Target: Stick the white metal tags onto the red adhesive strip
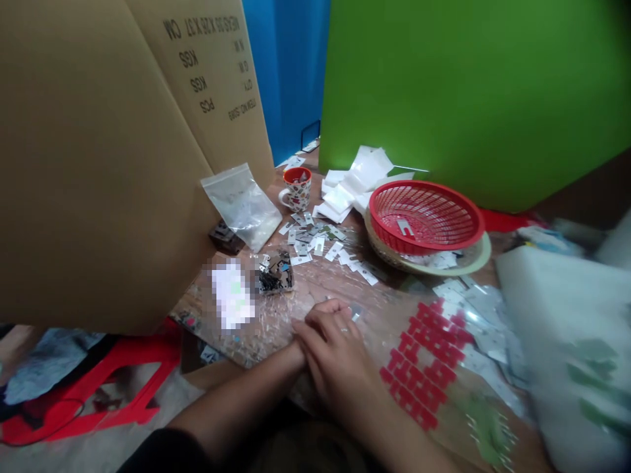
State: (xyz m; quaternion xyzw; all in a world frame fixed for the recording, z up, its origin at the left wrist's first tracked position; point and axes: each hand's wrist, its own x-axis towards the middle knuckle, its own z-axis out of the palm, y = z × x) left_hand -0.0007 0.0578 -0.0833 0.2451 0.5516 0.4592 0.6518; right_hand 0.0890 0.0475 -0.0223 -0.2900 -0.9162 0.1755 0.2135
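My right hand (pixel 340 358) lies over my left hand (pixel 323 312) near the front edge of the wooden table (pixel 384 302). The fingers of both are pressed together round a small clear item (pixel 355 311) that I cannot make out. Only the fingertips of my left hand show from under the right. A scatter of small white and grey cards (pixel 320 243) lies beyond my hands. To their right lies a clear sheet with rows of red pieces (pixel 426 361).
A red mesh basket (pixel 426 217) sits in a flat tray at the back right, holding one white piece. A patterned mug (pixel 297 187), a clear zip bag (pixel 242 205) and white packets (pixel 357 180) stand behind. Cardboard (pixel 98 164) walls the left; a green board (pixel 473 92) stands behind.
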